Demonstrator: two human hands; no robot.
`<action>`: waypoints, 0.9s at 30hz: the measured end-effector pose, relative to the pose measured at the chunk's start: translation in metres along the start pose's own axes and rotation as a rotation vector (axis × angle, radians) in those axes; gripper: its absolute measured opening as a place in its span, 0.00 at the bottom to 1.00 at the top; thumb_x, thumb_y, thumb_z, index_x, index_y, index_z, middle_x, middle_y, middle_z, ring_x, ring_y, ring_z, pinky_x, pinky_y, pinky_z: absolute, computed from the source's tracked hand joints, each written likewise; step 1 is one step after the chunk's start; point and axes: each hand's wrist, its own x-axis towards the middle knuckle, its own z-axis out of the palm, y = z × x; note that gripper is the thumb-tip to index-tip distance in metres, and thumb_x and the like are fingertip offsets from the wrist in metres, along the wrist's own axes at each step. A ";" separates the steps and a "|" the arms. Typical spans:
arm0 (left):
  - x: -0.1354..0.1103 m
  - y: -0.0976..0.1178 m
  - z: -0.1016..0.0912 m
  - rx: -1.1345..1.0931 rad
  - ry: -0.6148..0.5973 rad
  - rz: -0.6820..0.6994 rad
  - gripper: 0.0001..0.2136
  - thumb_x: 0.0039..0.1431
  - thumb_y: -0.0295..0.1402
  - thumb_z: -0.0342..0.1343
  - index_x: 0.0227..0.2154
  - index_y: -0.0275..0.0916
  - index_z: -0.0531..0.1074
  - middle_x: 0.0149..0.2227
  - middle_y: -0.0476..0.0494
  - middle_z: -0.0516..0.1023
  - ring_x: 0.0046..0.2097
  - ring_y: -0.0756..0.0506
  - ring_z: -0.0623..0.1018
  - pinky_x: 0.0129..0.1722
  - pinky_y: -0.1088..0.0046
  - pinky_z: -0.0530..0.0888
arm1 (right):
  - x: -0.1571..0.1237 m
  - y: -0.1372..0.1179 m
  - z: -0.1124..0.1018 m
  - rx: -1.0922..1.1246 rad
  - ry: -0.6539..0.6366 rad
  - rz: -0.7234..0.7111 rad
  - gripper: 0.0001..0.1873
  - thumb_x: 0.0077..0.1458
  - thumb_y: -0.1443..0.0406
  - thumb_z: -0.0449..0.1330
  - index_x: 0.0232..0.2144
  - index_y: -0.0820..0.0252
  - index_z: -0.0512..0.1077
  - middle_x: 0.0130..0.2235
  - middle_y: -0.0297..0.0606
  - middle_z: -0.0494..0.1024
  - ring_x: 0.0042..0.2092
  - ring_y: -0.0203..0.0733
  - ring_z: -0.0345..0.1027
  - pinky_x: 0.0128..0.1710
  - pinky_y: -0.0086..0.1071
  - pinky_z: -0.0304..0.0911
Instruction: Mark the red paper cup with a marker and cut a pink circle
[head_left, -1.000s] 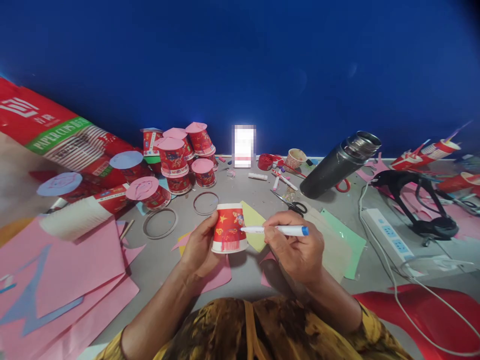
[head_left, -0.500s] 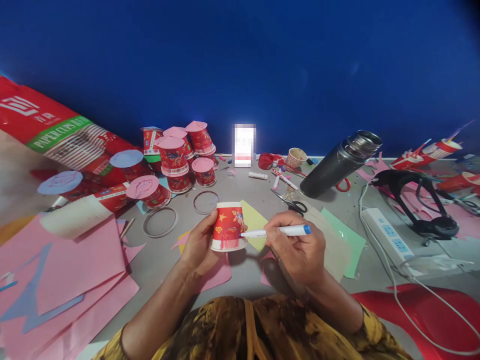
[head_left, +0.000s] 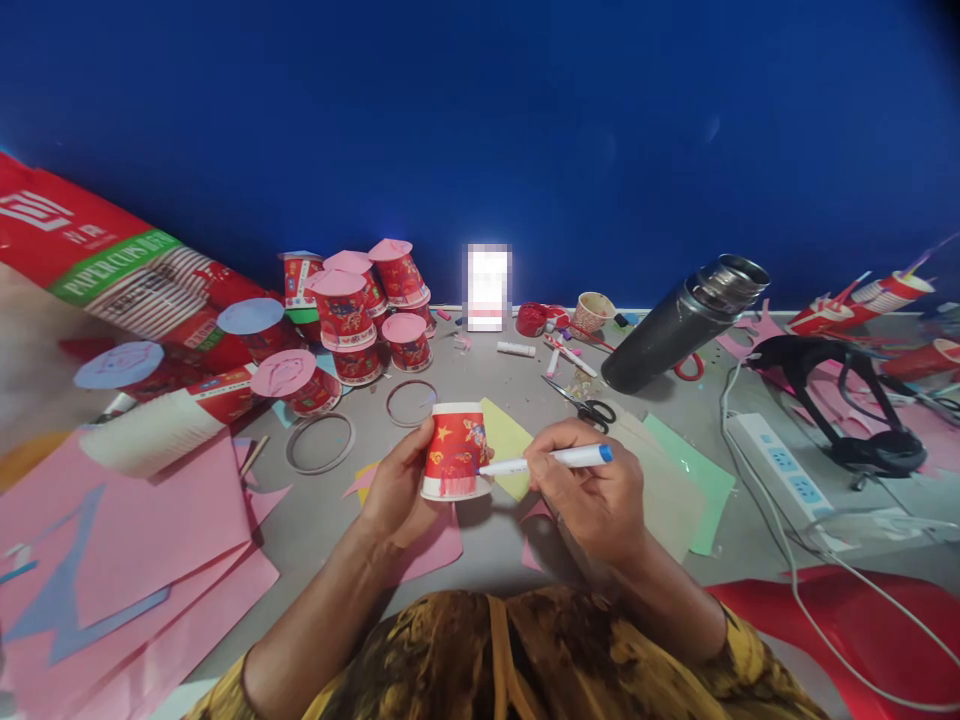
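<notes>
Head view: you have the red paper cup [head_left: 455, 435] upside down, narrow base uppermost and wide rim below, held off the table [head_left: 469, 385] in front of your torso.
Cup wall: gold star and coloured figure printed on red; uneven pinkish-red strokes run over the pale band near the rim.
Marker pen [head_left: 581, 457]: white barrel, blue end outward, tip at the lower right of the cup wall; whether it actually touches cannot be confirmed.
Step in hand: judged to be colouring the cup's lower wall with the pen.
Next move: appears to call for a steady cup, light tip pressure, and a small turn of the cup to bring bare band under the tip.
Left hand [head_left: 397, 490]: your thumb presses the cup's left side; the other fingers are mostly hidden behind it, so their spread cannot be told.
Right hand [head_left: 589, 490]: your thumb and forefinger pinch the barrel in a writing grip, remaining fingers curled beneath.
Forearms: both angle inward from the near edge, wrists raised.
Beside the work: yellow paper [head_left: 508, 450] behind the cup, black-handled scissors [head_left: 596, 413] beyond your right hand.
Farther left: pink-topped cups [head_left: 345, 318] stacked, pink sheets [head_left: 157, 530] nearer you.
Farther right: black flask [head_left: 660, 340] leaning, power strip [head_left: 787, 470] with cables.
</notes>
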 end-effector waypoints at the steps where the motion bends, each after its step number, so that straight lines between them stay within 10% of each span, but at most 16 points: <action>1: 0.000 0.000 0.000 0.001 0.002 -0.002 0.16 0.74 0.35 0.52 0.48 0.29 0.81 0.39 0.31 0.89 0.40 0.36 0.90 0.47 0.57 0.87 | 0.000 0.000 0.000 0.023 -0.019 0.010 0.07 0.62 0.67 0.65 0.30 0.56 0.79 0.26 0.30 0.79 0.24 0.33 0.68 0.25 0.27 0.61; 27: 0.013 -0.004 0.004 -0.001 0.153 0.036 0.13 0.73 0.35 0.58 0.48 0.29 0.81 0.42 0.33 0.89 0.39 0.40 0.89 0.43 0.64 0.86 | -0.002 0.041 0.006 0.209 0.057 0.302 0.07 0.59 0.64 0.65 0.28 0.57 0.77 0.21 0.30 0.77 0.20 0.34 0.65 0.20 0.26 0.59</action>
